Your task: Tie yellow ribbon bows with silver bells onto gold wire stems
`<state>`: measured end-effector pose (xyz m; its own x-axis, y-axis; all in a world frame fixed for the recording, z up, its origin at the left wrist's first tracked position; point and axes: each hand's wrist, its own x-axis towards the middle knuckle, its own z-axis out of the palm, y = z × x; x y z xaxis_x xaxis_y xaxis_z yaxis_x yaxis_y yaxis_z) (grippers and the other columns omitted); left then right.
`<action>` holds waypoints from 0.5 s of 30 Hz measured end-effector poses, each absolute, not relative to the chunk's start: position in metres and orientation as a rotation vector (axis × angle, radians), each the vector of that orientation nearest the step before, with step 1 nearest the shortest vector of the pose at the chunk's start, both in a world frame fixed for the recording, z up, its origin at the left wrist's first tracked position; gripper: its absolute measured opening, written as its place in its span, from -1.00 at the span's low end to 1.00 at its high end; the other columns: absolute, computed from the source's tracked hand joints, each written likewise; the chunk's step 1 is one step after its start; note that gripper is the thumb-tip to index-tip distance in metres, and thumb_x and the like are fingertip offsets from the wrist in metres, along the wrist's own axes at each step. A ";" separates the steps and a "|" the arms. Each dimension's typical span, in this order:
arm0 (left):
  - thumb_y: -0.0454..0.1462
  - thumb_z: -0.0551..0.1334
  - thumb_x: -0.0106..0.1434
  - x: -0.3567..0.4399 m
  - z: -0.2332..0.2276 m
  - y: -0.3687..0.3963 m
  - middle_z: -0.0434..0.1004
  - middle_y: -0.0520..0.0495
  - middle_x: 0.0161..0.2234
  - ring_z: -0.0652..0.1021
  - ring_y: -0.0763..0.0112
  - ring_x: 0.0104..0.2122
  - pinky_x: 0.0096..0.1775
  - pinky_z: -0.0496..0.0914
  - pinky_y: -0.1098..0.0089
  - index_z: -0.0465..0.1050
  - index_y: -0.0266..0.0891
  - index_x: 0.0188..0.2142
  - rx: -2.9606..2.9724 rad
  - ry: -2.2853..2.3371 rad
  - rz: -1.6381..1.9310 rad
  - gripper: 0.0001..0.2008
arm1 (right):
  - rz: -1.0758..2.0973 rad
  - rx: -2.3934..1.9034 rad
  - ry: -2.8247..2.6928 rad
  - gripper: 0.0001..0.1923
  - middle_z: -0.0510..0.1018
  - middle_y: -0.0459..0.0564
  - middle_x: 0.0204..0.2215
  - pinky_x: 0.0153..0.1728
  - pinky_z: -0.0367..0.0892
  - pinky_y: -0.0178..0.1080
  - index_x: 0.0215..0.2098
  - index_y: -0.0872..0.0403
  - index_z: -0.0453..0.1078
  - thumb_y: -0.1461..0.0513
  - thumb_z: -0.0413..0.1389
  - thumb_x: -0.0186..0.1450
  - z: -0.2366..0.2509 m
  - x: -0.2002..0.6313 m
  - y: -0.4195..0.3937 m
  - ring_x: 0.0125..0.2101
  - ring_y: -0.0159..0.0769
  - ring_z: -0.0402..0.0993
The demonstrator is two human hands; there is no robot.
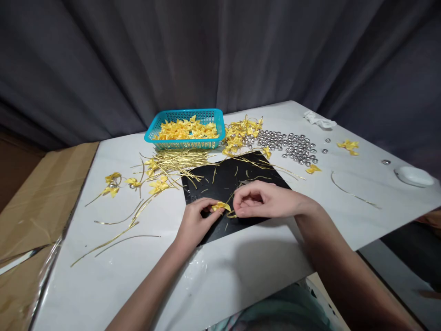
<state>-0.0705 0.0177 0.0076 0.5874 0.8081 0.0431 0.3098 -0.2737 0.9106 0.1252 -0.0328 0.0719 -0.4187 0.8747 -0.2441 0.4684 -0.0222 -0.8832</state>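
Observation:
Over a black mat (220,181), my left hand (200,218) pinches a yellow ribbon flower (221,207) between thumb and fingers. My right hand (260,200) is closed just to its right, its fingertips pinching a gold wire (232,214) bent into a loop. The loop lies close beside the flower; whether the two are joined I cannot tell. Short gold wire scraps are scattered on the mat. A bundle of straight gold wires (182,161) lies beyond the mat's left corner.
Behind stands a blue basket (149,131) of yellow ribbon flowers. Right of it are a pile of wired flowers (241,133) and many silver beads (298,147). A white dish (415,176) sits at the table's right. Cardboard (48,184) adjoins the left edge.

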 end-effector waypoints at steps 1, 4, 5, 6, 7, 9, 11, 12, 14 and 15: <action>-0.22 0.28 0.08 -0.070 0.008 0.017 0.56 -0.11 -0.37 0.48 0.41 -0.44 -0.35 0.38 0.40 0.52 -0.29 -0.31 1.729 0.925 0.639 -0.81 | 1.386 -1.420 -1.860 -0.75 0.16 -0.20 -0.66 -0.63 -0.02 -0.43 -0.38 0.19 0.39 0.12 0.11 0.20 0.071 0.124 -0.032 -0.63 -0.53 0.00; -0.22 0.34 -0.01 -0.069 0.010 0.017 0.55 -0.05 -0.50 0.47 0.47 -0.53 -0.42 0.37 0.46 0.52 -0.32 -0.28 1.452 0.944 0.643 -0.71 | 1.371 -1.410 -1.890 -0.79 0.17 -0.19 -0.66 -0.64 -0.03 -0.44 -0.39 0.19 0.39 0.16 0.10 0.21 0.071 0.118 -0.031 -0.63 -0.53 0.02; -0.22 0.36 -0.05 -0.069 0.010 0.018 0.53 -0.03 -0.54 0.46 0.48 -0.54 -0.43 0.36 0.47 0.53 -0.33 -0.30 1.402 0.942 0.648 -0.70 | 1.397 -1.384 -1.919 -0.80 0.18 -0.19 -0.66 -0.65 -0.03 -0.44 -0.39 0.19 0.39 0.18 0.10 0.21 0.071 0.116 -0.032 -0.63 -0.53 0.02; -0.23 0.37 -0.07 -0.068 0.011 0.018 0.53 -0.03 -0.55 0.46 0.48 -0.55 -0.44 0.36 0.48 0.54 -0.33 -0.33 1.367 0.941 0.652 -0.71 | 1.428 -1.350 -1.955 -0.82 0.19 -0.19 -0.65 -0.65 -0.02 -0.45 -0.38 0.19 0.39 0.19 0.10 0.21 0.071 0.114 -0.032 -0.63 -0.53 0.03; -0.23 0.38 -0.10 -0.069 0.012 0.019 0.54 -0.03 -0.55 0.47 0.48 -0.54 -0.44 0.36 0.48 0.54 -0.33 -0.35 1.342 0.941 0.652 -0.71 | 1.448 -1.313 -1.986 -0.82 0.20 -0.19 -0.65 -0.64 -0.02 -0.45 -0.39 0.19 0.39 0.20 0.10 0.21 0.070 0.111 -0.032 -0.63 -0.53 0.03; -0.24 0.40 -0.13 -0.069 0.013 0.021 0.56 -0.06 -0.51 0.48 0.47 -0.52 -0.43 0.37 0.48 0.55 -0.34 -0.38 1.319 0.935 0.635 -0.72 | 1.444 -1.278 -1.999 -0.83 0.20 -0.20 -0.65 -0.65 -0.04 -0.45 -0.38 0.18 0.40 0.20 0.10 0.21 0.068 0.106 -0.031 -0.63 -0.54 0.02; -0.24 0.41 -0.15 -0.070 0.014 0.023 0.58 -0.08 -0.49 0.50 0.44 -0.49 -0.42 0.38 0.47 0.56 -0.34 -0.39 1.314 0.917 0.600 -0.71 | 1.369 -1.334 -1.943 -0.83 0.18 -0.21 -0.65 -0.65 -0.06 -0.44 -0.37 0.18 0.40 0.20 0.09 0.23 0.063 0.101 -0.029 -0.64 -0.55 0.00; -0.24 0.41 -0.15 -0.070 0.015 0.024 0.58 -0.09 -0.49 0.50 0.43 -0.48 -0.41 0.38 0.46 0.56 -0.34 -0.39 1.311 0.905 0.586 -0.71 | 1.301 -1.389 -1.912 -0.83 0.19 -0.21 -0.65 -0.65 -0.07 -0.44 -0.37 0.18 0.40 0.20 0.09 0.23 0.059 0.100 -0.027 -0.65 -0.55 0.00; -0.24 0.40 -0.12 -0.072 0.015 0.025 0.59 -0.09 -0.48 0.50 0.43 -0.47 -0.39 0.38 0.46 0.56 -0.34 -0.39 1.298 0.892 0.576 -0.73 | 1.144 -1.505 -1.874 -0.82 0.22 -0.20 -0.65 -0.63 -0.05 -0.44 -0.38 0.18 0.40 0.20 0.09 0.24 0.053 0.098 -0.024 -0.64 -0.55 0.04; -0.25 0.39 -0.10 -0.072 0.015 0.025 0.59 -0.09 -0.48 0.50 0.43 -0.47 -0.38 0.38 0.46 0.56 -0.34 -0.38 1.290 0.895 0.577 -0.74 | 1.067 -1.549 -1.867 -0.83 0.25 -0.18 -0.65 -0.62 -0.04 -0.44 -0.40 0.19 0.40 0.21 0.08 0.24 0.049 0.097 -0.022 -0.64 -0.54 0.06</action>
<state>-0.0720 0.0255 0.0153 0.5536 0.7977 -0.2394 0.1120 0.2135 0.9705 0.0972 -0.0223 0.0494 -0.2390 0.9648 -0.1101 0.5849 0.0525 -0.8094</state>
